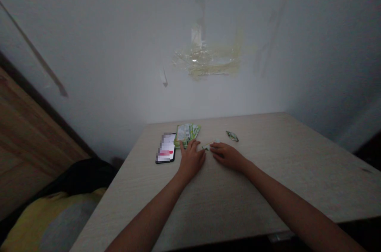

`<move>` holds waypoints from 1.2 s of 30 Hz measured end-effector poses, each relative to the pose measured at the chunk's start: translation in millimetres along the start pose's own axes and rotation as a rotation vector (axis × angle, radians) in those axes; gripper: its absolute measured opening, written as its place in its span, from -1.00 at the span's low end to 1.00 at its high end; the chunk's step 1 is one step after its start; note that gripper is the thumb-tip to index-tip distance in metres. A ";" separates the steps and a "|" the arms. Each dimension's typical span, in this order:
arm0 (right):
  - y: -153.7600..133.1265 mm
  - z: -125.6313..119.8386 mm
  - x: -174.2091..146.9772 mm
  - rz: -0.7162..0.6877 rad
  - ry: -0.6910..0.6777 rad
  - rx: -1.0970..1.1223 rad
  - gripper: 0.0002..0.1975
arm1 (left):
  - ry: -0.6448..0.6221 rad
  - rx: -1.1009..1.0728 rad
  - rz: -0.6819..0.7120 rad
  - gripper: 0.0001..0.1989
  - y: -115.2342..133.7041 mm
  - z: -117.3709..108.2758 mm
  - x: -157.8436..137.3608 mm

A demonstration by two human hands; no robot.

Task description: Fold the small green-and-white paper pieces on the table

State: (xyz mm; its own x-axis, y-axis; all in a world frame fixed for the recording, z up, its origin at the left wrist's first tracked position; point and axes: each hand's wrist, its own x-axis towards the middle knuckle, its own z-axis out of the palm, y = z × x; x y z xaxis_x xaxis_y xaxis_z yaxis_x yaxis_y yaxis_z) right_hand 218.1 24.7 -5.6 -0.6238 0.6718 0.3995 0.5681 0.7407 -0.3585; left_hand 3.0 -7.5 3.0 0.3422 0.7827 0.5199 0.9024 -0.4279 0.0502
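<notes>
My left hand [192, 159] lies low over the table with its fingers spread. Its fingertips reach the near edge of a stack of green and white printed packets [184, 133], and its thumb is close to a small green and white packet [207, 146]. My right hand [228, 156] has its fingers together on the right part of this small packet, partly covering it. The packet looks folded or narrow; its exact form is too small to tell. Beyond my right hand a dark green, crumpled or folded packet [232, 136] rests by itself.
A phone [166, 148] with a lit, partly blurred screen lies left of the stack. The pale wooden table [268, 133] meets a grey wall [119, 45] with tape [211, 61] stuck on it. Yellow and grey fabric [59, 216] lies beyond the table's left edge.
</notes>
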 end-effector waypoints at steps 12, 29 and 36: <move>2.7 1.1 0.1 -0.012 0.001 -0.006 -0.63 | -0.016 0.081 -0.045 -0.77 -0.6 1.1 0.6; 2.4 2.8 -1.0 0.017 0.013 0.013 -0.63 | 0.010 0.034 0.024 -0.78 -1.2 3.6 -0.2; 0.0 0.6 -1.3 0.014 0.014 0.032 -0.63 | -0.009 0.024 0.023 -0.77 0.2 0.9 -1.0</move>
State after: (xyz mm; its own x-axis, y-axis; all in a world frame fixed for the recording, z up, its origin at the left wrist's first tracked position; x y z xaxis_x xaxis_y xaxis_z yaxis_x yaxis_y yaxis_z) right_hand 218.5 23.9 -6.6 -0.6082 0.6821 0.4060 0.5592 0.7312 -0.3907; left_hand 3.0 -7.9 1.7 0.3649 0.7772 0.5126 0.9003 -0.4348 0.0183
